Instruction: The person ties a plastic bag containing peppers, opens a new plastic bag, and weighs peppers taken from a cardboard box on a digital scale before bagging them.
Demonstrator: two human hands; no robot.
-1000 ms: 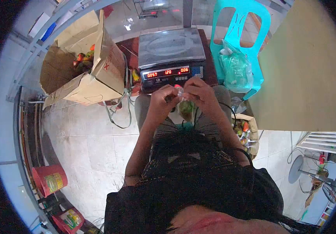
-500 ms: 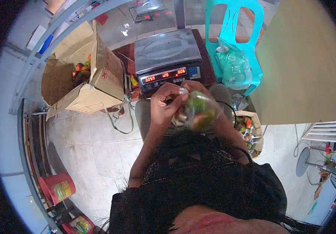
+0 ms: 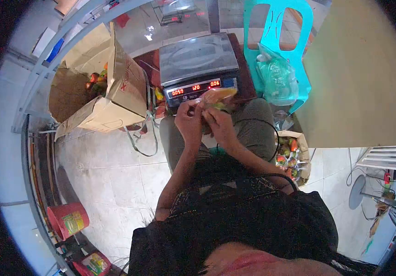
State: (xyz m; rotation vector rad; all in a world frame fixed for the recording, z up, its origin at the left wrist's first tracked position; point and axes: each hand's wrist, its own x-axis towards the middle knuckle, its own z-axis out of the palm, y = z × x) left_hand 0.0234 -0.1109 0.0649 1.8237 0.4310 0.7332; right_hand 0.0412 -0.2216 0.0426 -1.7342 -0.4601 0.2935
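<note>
A small clear plastic bag of peppers (image 3: 220, 95), orange-yellow and green inside, is held up over my lap, in front of the scale. My left hand (image 3: 189, 125) pinches the gathered neck of the bag, fingers closed. Close beside it, my right hand (image 3: 221, 126) has its fingers closed at the same neck. The bag's filled end points up and to the right, overlapping the front of the digital scale (image 3: 198, 57). Red numbers glow on the scale's display, and its plate bears nothing. My fingers hide the exact twist of the plastic.
At the left stands an open cardboard box (image 3: 129, 87) with red and green peppers inside. A lower carton (image 3: 304, 161) by my right leg holds several bagged peppers. A turquoise chair (image 3: 301, 69) carries a bundle of plastic bags (image 3: 278, 80). Pink bins (image 3: 55, 218) stand lower left.
The bag has swung from hanging below my hands to pointing up and right over the scale's front edge. My right hand has moved down beside the left one.
</note>
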